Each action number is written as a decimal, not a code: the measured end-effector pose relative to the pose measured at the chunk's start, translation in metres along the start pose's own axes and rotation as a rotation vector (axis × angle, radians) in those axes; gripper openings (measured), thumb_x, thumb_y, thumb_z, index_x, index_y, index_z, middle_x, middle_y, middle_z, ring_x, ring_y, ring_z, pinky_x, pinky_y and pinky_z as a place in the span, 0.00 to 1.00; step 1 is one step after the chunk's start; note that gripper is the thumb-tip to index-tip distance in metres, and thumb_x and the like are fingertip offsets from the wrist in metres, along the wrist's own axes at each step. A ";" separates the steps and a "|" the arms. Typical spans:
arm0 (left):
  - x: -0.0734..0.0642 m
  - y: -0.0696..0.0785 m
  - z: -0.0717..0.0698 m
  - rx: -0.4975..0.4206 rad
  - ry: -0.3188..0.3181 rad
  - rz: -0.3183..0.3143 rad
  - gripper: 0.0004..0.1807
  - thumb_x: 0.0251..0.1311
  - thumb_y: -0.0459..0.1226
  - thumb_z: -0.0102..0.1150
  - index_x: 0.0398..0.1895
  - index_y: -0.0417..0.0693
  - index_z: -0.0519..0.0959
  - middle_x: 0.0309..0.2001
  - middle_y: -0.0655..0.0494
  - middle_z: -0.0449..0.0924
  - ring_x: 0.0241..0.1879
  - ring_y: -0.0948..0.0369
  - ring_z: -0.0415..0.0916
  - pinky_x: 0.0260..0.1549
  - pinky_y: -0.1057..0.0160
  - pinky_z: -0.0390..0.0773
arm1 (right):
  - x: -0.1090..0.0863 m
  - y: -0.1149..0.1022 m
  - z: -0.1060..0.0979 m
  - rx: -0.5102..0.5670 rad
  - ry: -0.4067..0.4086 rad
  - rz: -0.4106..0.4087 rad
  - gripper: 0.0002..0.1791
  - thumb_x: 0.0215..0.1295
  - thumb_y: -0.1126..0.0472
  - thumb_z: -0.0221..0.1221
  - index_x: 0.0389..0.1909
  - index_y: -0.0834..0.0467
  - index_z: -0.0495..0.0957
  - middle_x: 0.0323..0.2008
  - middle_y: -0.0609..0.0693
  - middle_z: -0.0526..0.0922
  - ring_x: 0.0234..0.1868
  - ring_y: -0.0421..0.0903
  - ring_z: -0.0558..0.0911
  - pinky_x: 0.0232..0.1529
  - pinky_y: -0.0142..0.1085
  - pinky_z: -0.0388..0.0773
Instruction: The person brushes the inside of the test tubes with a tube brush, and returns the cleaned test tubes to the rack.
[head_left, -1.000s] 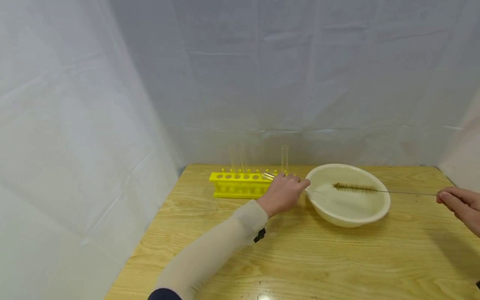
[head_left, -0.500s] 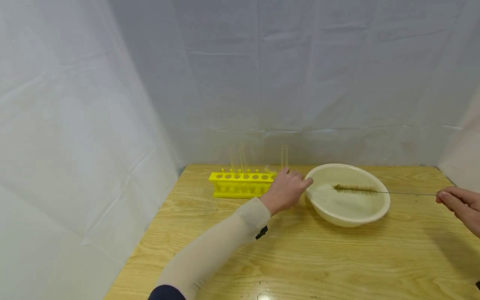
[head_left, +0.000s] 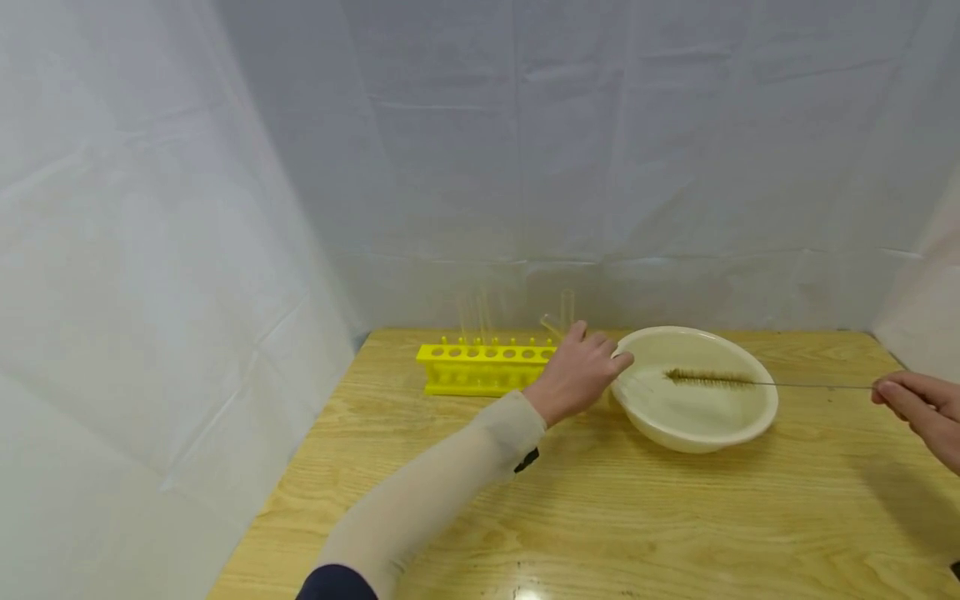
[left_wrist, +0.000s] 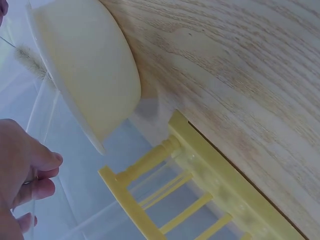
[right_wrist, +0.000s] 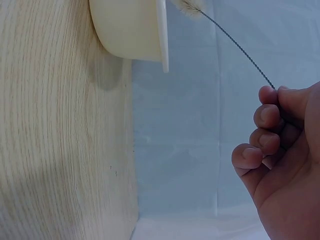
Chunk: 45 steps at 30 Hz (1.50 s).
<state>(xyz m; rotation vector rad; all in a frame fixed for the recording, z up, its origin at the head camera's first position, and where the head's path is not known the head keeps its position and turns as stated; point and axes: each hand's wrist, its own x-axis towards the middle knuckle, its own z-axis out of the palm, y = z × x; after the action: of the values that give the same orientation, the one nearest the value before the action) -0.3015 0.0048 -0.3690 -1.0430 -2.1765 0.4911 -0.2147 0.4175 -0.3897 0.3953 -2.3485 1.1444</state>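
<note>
left hand (head_left: 576,377) grips a test tube (left_wrist: 43,112); right hand (head_left: 921,410) pinches a test-tube brush (head_left: 723,380), which reaches over the basin (head_left: 688,442).

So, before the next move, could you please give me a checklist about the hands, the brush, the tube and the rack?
1. Right hand grips test tube brush by its wire handle: ok.
2. Left hand holds clear test tube: ok.
3. Bristles over the basin: ok.
4. Brush lined up with the tube's near end: cannot tell, the clear tube is too faint there.
5. Yellow test tube rack upright on the table: ok.
</note>
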 end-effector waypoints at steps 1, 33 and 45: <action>0.000 0.000 0.000 0.007 0.006 0.003 0.13 0.77 0.36 0.46 0.50 0.63 0.80 0.41 0.63 0.85 0.41 0.62 0.80 0.45 0.57 0.68 | 0.000 0.000 0.000 0.001 0.002 0.001 0.25 0.80 0.67 0.43 0.33 0.30 0.73 0.22 0.38 0.64 0.24 0.35 0.60 0.20 0.34 0.53; 0.007 0.003 0.003 0.141 -0.003 0.115 0.12 0.76 0.37 0.50 0.49 0.66 0.81 0.46 0.66 0.83 0.48 0.63 0.78 0.61 0.53 0.64 | -0.001 -0.004 0.004 -0.109 0.029 -0.034 0.27 0.81 0.67 0.42 0.36 0.26 0.68 0.24 0.38 0.62 0.27 0.33 0.59 0.22 0.32 0.52; -0.006 -0.002 -0.004 -0.186 -0.024 -0.136 0.14 0.69 0.34 0.54 0.51 0.60 0.82 0.47 0.64 0.85 0.49 0.63 0.81 0.53 0.53 0.73 | -0.003 -0.002 0.005 -0.134 0.004 -0.061 0.21 0.81 0.66 0.42 0.36 0.35 0.70 0.24 0.40 0.61 0.26 0.34 0.58 0.20 0.34 0.52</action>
<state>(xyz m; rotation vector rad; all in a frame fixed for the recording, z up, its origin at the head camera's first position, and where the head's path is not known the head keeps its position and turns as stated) -0.2976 -0.0013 -0.3675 -0.9804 -2.3298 0.2440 -0.2126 0.4126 -0.3928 0.4137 -2.3764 0.9531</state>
